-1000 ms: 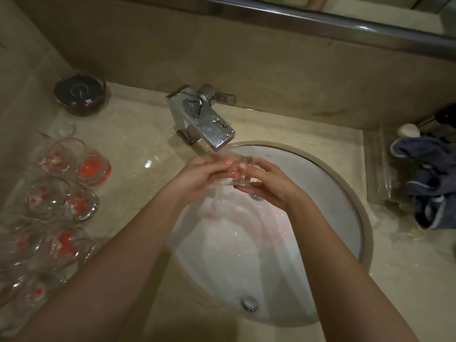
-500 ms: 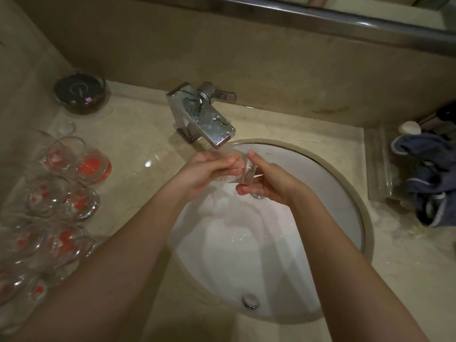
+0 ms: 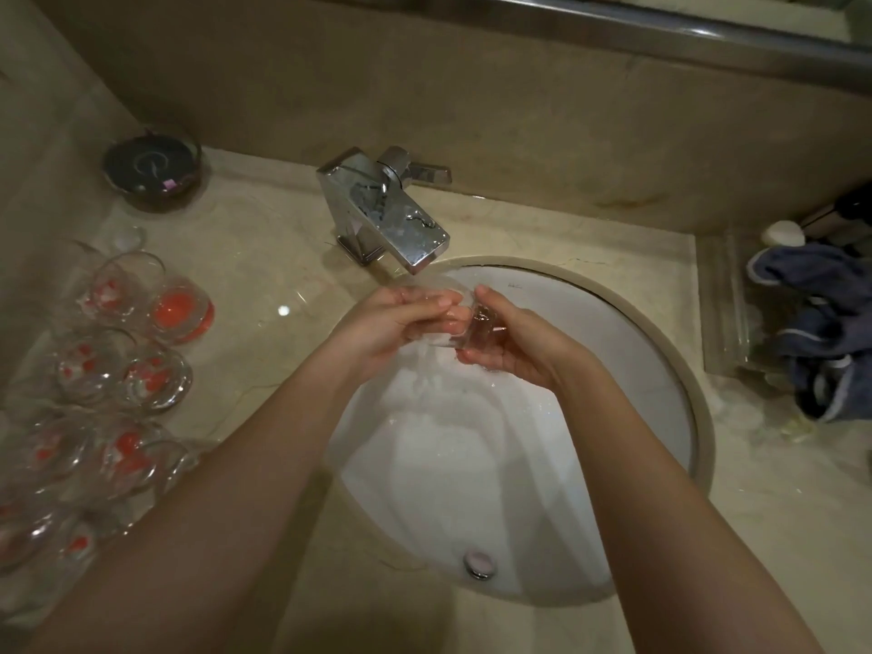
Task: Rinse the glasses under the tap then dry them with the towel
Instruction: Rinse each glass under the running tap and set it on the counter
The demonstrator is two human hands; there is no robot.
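Observation:
A clear glass (image 3: 465, 325) lies on its side under the chrome tap (image 3: 384, 214), over the white sink (image 3: 660, 351). My left hand (image 3: 387, 325) holds its rim end, with fingers reaching into the mouth. My right hand (image 3: 512, 344) cups its thick base. Water runs over the glass and down the basin. Several more clear glasses (image 3: 127, 351) with red residue inside stand on the counter at the left. A blue towel (image 3: 816, 323) lies crumpled at the right.
A dark round dish (image 3: 151, 169) sits in the back left corner. The towel rests on a clear tray (image 3: 722, 304), next to a white soap piece (image 3: 783, 234). The sink's overflow cap (image 3: 479, 561) is on the basin's near wall. The wall rises right behind the tap.
Both hands have turned the glass under the stream while staying under the spout. The pink tint in the basin water has washed away.

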